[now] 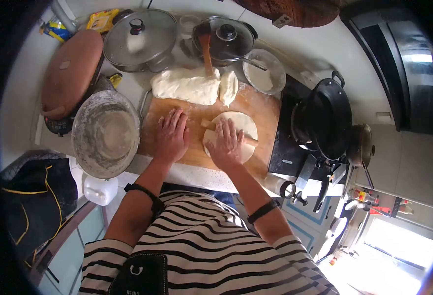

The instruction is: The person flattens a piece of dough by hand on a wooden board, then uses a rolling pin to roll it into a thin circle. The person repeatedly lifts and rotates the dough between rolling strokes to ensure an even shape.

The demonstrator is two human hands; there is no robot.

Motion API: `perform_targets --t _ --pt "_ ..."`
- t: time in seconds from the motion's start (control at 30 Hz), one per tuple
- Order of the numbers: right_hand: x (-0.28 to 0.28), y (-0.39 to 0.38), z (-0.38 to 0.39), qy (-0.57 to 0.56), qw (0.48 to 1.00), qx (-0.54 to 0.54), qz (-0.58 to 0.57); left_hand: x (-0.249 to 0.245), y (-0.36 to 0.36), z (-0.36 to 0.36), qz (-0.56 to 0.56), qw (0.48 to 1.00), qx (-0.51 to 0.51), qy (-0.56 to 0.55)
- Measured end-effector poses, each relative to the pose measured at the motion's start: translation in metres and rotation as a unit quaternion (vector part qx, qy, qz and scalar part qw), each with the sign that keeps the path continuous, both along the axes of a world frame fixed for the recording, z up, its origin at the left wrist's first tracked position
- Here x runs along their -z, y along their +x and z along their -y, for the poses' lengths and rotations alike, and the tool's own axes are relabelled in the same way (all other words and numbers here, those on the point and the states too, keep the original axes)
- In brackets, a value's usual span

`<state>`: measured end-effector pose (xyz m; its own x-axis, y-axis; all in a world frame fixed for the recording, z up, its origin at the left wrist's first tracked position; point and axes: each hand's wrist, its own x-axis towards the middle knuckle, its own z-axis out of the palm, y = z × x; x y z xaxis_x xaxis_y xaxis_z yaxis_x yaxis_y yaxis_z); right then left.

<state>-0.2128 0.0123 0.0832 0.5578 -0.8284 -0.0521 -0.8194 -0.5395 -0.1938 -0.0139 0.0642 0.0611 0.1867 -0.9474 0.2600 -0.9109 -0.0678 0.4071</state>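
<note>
My right hand [225,143] lies over a short wooden rolling pin [250,141], which crosses a flat round of dough [243,123] on the floured wooden board [194,156]. The pin's two ends show on either side of the hand; its middle is hidden. My left hand [173,135] rests on the board to the left with its fingers stretched out and nothing in it. Beyond both hands lies a long thick slab of dough [184,86], with a smaller cut strip of dough [228,89] at its right end.
A floury metal bowl [81,135] stands left of the board. Behind are a lidded pot [140,44], a lidded pan [226,42] and a bowl of flour [270,73] with a knife across it. Black pans [332,118] sit on the stove at right.
</note>
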Motion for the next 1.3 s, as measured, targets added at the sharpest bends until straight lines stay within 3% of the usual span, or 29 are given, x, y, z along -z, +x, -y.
perform_targets --t 0.07,0.13,0.23,0.37,0.47,0.6,0.7,0.8,0.9,1.0,1.1,1.2,1.3 --pt "-0.007 -0.015 -0.026 0.018 0.999 -0.041 0.024 0.005 -0.002 0.002 -0.013 1.000 -0.004 -0.010" --pt "-0.020 -0.026 -0.044 0.052 0.995 -0.076 -0.031 0.004 -0.002 0.003 -0.019 1.000 -0.005 -0.008" --pt "-0.016 -0.031 -0.042 -0.003 0.995 -0.091 0.033 0.003 -0.001 0.001 -0.019 1.000 -0.005 -0.001" --pt "-0.004 -0.012 -0.003 -0.041 0.997 -0.025 0.052 0.005 -0.001 0.001 -0.015 1.000 0.000 -0.004" --pt "0.002 -0.020 0.003 -0.020 0.998 -0.060 0.020 0.002 -0.001 0.001 -0.011 1.000 0.003 -0.008" --pt "-0.014 -0.035 0.000 -0.007 0.990 -0.119 0.077 0.004 -0.001 0.000 -0.016 1.000 -0.001 -0.017" --pt "-0.019 -0.029 0.008 0.057 0.987 -0.078 0.127 0.006 -0.002 0.001 -0.012 1.000 0.003 -0.024" --pt "-0.032 -0.032 0.006 0.052 0.979 -0.120 0.156 0.008 -0.001 0.002 -0.014 0.999 0.006 -0.032" --pt "-0.025 -0.051 0.004 0.012 0.977 -0.182 0.114 0.010 -0.001 0.003 -0.011 1.000 0.008 -0.026" --pt "-0.030 -0.059 0.004 0.087 0.978 -0.161 0.098 0.009 0.000 0.001 -0.008 1.000 0.009 -0.026" --pt "-0.039 -0.046 0.008 0.045 0.989 -0.099 0.099 0.005 -0.003 0.003 0.000 1.000 0.009 -0.027" --pt "-0.014 -0.031 0.001 -0.080 0.996 -0.023 0.041 0.010 0.001 0.003 -0.006 0.999 0.018 -0.033" --pt "-0.008 -0.046 -0.024 -0.009 0.999 -0.025 -0.022 0.010 0.000 0.003 -0.013 0.999 0.022 -0.024"
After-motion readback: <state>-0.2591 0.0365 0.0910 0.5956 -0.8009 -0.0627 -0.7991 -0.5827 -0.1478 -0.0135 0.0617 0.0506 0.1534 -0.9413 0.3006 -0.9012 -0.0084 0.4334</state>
